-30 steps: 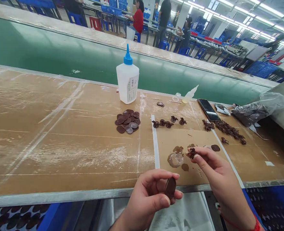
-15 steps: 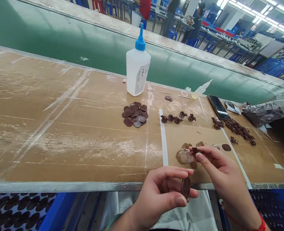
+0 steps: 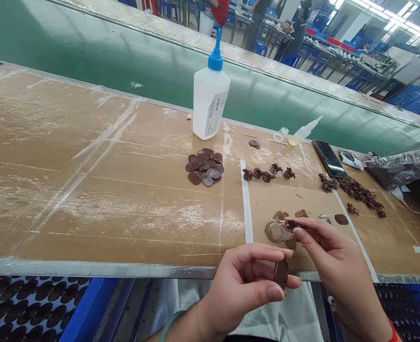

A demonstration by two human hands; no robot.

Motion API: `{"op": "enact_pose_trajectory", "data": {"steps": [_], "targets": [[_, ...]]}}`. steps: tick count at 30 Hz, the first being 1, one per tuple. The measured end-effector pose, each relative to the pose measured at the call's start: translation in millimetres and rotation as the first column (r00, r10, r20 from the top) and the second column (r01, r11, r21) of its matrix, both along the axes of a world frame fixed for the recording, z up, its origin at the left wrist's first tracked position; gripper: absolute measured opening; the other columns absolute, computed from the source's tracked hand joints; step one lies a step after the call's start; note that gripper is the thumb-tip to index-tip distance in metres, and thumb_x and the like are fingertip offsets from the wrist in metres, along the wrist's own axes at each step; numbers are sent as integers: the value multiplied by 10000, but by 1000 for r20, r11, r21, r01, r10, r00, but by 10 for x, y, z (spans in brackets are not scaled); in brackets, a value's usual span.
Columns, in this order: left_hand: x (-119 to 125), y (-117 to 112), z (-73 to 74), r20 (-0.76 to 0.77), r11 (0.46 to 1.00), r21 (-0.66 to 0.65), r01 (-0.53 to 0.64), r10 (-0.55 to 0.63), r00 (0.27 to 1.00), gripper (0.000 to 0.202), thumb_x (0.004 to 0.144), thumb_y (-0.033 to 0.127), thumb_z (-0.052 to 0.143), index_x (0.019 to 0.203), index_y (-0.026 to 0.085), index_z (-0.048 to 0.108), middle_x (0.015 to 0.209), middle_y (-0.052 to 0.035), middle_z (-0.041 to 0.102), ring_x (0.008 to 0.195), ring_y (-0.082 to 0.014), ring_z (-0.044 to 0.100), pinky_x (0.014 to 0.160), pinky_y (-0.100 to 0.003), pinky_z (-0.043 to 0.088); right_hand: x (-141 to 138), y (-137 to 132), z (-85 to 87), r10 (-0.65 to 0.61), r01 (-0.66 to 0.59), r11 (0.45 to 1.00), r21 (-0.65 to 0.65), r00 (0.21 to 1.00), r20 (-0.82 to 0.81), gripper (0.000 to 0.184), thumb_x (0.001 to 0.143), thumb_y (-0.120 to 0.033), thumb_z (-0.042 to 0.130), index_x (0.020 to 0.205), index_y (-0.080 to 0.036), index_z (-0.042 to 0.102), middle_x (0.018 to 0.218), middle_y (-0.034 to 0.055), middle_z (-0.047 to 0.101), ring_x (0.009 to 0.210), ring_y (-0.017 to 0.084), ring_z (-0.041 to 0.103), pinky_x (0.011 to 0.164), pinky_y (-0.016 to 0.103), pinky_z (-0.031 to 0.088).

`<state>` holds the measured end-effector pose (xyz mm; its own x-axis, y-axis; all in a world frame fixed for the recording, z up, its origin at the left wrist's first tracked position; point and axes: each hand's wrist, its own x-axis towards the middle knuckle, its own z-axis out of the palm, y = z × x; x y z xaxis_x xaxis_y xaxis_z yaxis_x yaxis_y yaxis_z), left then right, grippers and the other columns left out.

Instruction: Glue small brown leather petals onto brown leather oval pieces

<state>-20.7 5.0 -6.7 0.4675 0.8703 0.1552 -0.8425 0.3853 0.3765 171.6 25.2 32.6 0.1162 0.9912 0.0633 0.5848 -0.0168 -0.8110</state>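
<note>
Between the thumb and fingers of my left hand (image 3: 247, 282) is a brown oval disc (image 3: 281, 274), held on edge just past the table's front rim. My right hand (image 3: 333, 251) pinches a small dark brown figure piece (image 3: 293, 225) above the work sheet. Close by that piece, a clear round ring or shallow cup (image 3: 275, 232) sits among brown stains. A single brown disc (image 3: 341, 219) lies right of it. Several small brown figures (image 3: 267, 176) stand in a row behind. Further left is a pile of brown oval discs (image 3: 205, 166).
A white bottle with a blue nozzle (image 3: 211, 104) stands at the back. Right of it are a small dropper bottle (image 3: 304, 131), a phone (image 3: 329, 158), a heap of brown figures (image 3: 361, 192) and a plastic bag (image 3: 402, 166). Blue trays of discs (image 3: 28, 304) sit below the table edge.
The view has shifted slightly, so the table things appear a little further right. Both hands keep their grips; the figure in my right hand looks turned a little more sideways.
</note>
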Motion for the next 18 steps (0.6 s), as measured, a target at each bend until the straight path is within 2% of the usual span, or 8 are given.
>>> {"op": "enact_pose_trajectory", "data": {"steps": [11, 18], "targets": [[9, 10, -4, 3, 1000, -4, 0, 0, 1000, 337, 826, 140, 817, 1129, 253, 724, 1225, -22, 697, 972, -173, 728, 790, -159, 587, -12, -26, -3, -2, 2, 1000, -7, 999, 47, 204, 934, -402, 659, 1098, -296, 721, 1056, 12, 711, 955, 203, 676, 697, 238, 555], [10, 7, 2, 13, 1000, -1, 0, 0, 1000, 333, 836, 148, 810, 1139, 254, 721, 1232, -21, 693, 981, -174, 725, 794, -157, 583, -18, -25, -19, -10, 10, 1000, -4, 999, 45, 205, 935, -414, 657, 1095, -304, 723, 1078, 7, 707, 981, 207, 664, 742, 261, 547]]}}
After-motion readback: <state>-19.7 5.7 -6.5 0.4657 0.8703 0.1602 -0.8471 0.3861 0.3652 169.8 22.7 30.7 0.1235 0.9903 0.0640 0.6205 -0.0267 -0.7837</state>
